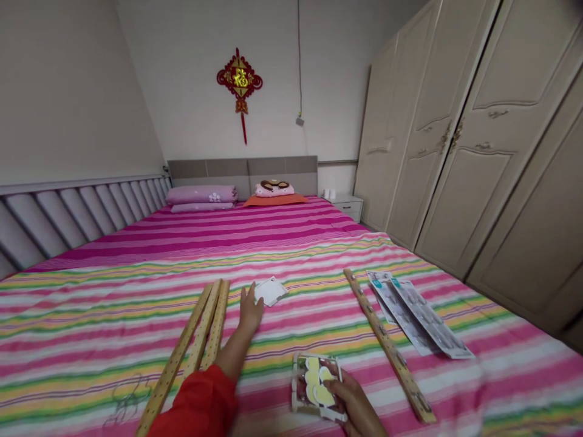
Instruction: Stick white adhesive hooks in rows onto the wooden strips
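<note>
My left hand (250,311) reaches forward with its fingers stretched out, at the left edge of a small stack of white square cards (271,292) on the striped sheet. The fingertips meet the stack's edge; a firm grip does not show. My right hand (354,402) is closed on a square picture card (316,383) with yellow and white shapes and a pale border, thumb on its face. Left of my left arm lie several wooden strips with holes (200,331), partly hidden by the red sleeve. On the right lies a wooden strip with metal pieces (387,343) along it.
Flat packs with small items (421,315) overlap beside the right strip. Thin tangled loops (127,397) lie at the lower left. Farther off are folded purple bedding (203,194), a headboard (282,167) and a bedside cabinet (348,206). A wardrobe (455,152) lines the right.
</note>
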The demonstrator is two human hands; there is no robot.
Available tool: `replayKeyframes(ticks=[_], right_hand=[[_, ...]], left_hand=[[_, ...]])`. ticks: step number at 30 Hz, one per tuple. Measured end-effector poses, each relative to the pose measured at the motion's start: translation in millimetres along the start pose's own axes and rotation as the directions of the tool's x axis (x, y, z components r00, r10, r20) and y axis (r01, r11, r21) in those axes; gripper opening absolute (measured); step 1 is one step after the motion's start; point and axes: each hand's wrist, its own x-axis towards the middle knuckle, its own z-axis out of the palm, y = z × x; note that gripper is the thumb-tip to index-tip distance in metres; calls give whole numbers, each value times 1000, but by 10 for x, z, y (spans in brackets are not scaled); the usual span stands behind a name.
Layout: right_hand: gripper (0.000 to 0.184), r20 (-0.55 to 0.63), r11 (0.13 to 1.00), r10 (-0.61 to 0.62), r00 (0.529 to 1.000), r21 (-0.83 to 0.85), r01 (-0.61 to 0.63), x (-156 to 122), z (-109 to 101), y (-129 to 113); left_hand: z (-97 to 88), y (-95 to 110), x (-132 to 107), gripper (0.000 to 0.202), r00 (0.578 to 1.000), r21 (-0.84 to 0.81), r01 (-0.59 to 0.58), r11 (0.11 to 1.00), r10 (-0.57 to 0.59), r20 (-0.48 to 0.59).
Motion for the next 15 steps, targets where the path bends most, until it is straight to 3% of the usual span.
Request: replayKeyframes(ticks=[3,6,11,13,15], right_hand=[[49,-25,999,-20,999,-32,19,-29,15,-11],[49,-23,998,-18,1000,-53,17,-72,45,-32],[50,-88,998,-12,996,-60,6,-188,120,-60],[47,-93,998,-24,995,-67,18,-247,153,-45],[43,-110,997,-31,993,-74,23,-307,191,-15]], left_hand=[[6,-17,-412,31,999,-69,24,997,-21,38],[30,-124,-968,31,990,-137,82,987,-66,121],[28,-352,-1704,33,982,-344,183,921,-151,117],[6,-382,-1853,36,986,-331,98,939,-48,157],[-27,-382,-1938,47,959,-265,-49,963,119,255]])
